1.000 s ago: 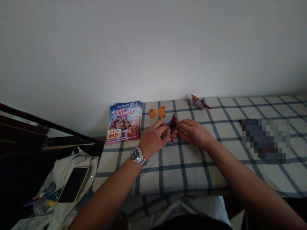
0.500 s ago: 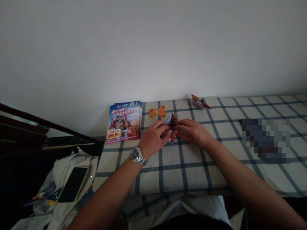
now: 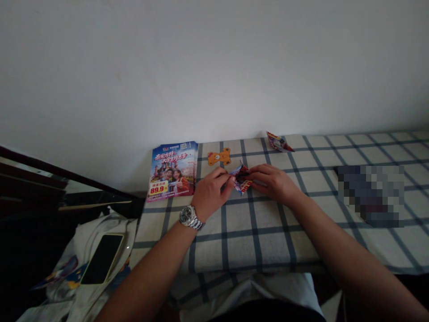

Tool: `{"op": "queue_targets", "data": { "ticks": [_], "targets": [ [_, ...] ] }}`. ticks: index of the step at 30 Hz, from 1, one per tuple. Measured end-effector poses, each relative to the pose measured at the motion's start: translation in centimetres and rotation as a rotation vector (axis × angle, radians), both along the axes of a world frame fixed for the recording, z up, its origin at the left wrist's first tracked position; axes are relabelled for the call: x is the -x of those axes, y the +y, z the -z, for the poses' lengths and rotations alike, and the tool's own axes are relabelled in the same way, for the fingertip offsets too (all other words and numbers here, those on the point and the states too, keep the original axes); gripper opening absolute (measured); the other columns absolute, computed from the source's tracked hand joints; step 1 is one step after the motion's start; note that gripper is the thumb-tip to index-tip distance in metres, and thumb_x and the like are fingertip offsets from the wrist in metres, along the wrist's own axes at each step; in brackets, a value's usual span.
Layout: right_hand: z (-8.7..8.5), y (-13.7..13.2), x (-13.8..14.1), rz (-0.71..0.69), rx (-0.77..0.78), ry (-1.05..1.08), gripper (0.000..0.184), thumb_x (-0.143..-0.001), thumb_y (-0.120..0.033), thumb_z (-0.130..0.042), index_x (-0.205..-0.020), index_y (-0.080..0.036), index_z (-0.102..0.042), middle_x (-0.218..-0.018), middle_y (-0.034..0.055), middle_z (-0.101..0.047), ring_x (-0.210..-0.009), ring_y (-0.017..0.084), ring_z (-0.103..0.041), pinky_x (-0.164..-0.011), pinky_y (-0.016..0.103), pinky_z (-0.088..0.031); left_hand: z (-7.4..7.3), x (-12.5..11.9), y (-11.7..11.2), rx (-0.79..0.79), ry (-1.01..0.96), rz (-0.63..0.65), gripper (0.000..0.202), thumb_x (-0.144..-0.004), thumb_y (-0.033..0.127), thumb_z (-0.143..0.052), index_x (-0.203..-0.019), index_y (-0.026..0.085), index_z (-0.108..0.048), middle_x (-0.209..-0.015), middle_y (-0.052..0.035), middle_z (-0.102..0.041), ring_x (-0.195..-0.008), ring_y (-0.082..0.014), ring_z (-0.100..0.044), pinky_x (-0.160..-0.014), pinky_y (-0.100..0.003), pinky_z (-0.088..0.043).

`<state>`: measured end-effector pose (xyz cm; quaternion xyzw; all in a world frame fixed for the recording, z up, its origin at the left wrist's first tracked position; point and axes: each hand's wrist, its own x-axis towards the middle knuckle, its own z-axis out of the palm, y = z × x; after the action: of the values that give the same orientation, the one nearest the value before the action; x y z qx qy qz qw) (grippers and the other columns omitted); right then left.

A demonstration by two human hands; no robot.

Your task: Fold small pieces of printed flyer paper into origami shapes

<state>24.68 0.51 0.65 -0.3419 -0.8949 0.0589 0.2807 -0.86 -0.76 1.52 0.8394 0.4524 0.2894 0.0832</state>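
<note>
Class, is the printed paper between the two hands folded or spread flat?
Folded: the printed paper shows creases and pointed, angled flaps, not one flat sheet. The left hand and right hand pinch its sides.

Single head-worn view, from the near side of the table (image 3: pixel 216 243), close over it, facing forward and down, forearms (image 3: pixel 152 264) across the lower half, wall (image 3: pixel 214 67) filling the upper part.

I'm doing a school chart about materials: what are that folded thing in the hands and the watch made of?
The folded piece looks like smooth printed paper, perhaps glossy: colourful print and creases show. The watch is probably shiny metal: it looks silvery, with bright glints.
</note>
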Motion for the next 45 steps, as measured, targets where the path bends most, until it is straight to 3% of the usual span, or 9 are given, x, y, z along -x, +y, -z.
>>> {"op": "queue_targets", "data": {
  "ticks": [15,20,23,28,32,37,45],
  "targets": [
    [0.04,0.09,-0.16,0.002,0.064,0.116,0.021,-0.101,-0.025,-0.060,-0.115,-0.025,-0.076,-0.117,0.0102,-0.074,-0.105,0.024,-0.073,-0.092,0.040,-0.062,-0.01,0.02,0.08,0.001,-0.073,0.029,0.031,-0.107,0.034,-0.047,-0.103,0.018,-0.074,-0.108,-0.0072,-0.068,-0.096,-0.0181,-0.068,-0.087,-0.033,-0.059],
    [0.59,0.26,-0.29,0.010,0.102,0.178,0.021,-0.101,-0.024,-0.060,-0.116,-0.025,-0.075,-0.122,0.0097,-0.072,-0.110,0.023,-0.072,-0.097,0.038,-0.060,-0.03,0.13,-0.04,0.008,-0.073,0.094,0.023,-0.100,0.027,-0.056,-0.115,0.019,-0.072,-0.118,-0.0079,-0.066,-0.106,-0.0199,-0.067,-0.095,-0.037,-0.059],
    [0.59,0.28,-0.27,0.004,0.137,0.225,0.021,-0.101,-0.023,-0.060,-0.115,-0.024,-0.075,-0.124,0.0093,-0.071,-0.111,0.022,-0.072,-0.099,0.037,-0.059,0.16,0.09,-0.01,-0.009,-0.073,0.084,0.026,-0.092,0.019,-0.063,-0.117,0.020,-0.071,-0.117,-0.0064,-0.067,-0.105,-0.0197,-0.068,-0.094,-0.037,-0.059],
    [0.17,0.07,-0.04,0.027,0.184,0.251,0.016,-0.100,-0.023,-0.062,-0.109,-0.024,-0.074,-0.119,0.0084,-0.074,-0.109,0.023,-0.072,-0.097,0.038,-0.059,0.47,0.00,0.35,-0.020,-0.101,0.066,0.014,-0.095,0.020,-0.066,-0.107,0.021,-0.072,-0.109,-0.0042,-0.068,-0.096,-0.0176,-0.069,-0.085,-0.033,-0.060],
    [0.09,-0.16,0.14,0.089,0.250,0.257,0.011,-0.098,-0.025,-0.064,-0.108,-0.023,-0.070,-0.110,0.0066,-0.076,-0.095,0.022,-0.074,-0.085,0.035,-0.061,0.40,0.10,0.52,0.011,-0.118,0.068,0.010,-0.099,0.021,-0.063,-0.106,0.021,-0.069,-0.103,-0.0027,-0.068,-0.088,-0.0152,-0.069,-0.079,-0.030,-0.058],
    [0.15,-0.35,0.33,0.167,0.293,0.273,0.012,-0.096,-0.031,-0.067,-0.105,-0.023,-0.066,-0.100,0.0038,-0.077,-0.080,0.019,-0.073,-0.072,0.030,-0.059,0.62,0.18,0.50,0.059,-0.138,0.021,0.019,-0.098,0.018,-0.066,-0.115,0.023,-0.061,-0.102,-0.0008,-0.070,-0.082,-0.0136,-0.069,-0.079,-0.029,-0.058],
    [0.22,-0.47,0.65,0.211,0.458,0.389,0.019,-0.093,-0.039,-0.070,-0.104,-0.025,-0.062,-0.095,0.0022,-0.077,-0.081,0.021,-0.075,-0.075,0.034,-0.062,0.74,0.15,0.61,0.090,-0.207,-0.018,0.015,-0.099,0.025,-0.067,-0.111,0.024,-0.059,-0.096,0.0000,-0.074,-0.082,-0.0152,-0.074,-0.075,-0.028,-0.058]
  ]
}}
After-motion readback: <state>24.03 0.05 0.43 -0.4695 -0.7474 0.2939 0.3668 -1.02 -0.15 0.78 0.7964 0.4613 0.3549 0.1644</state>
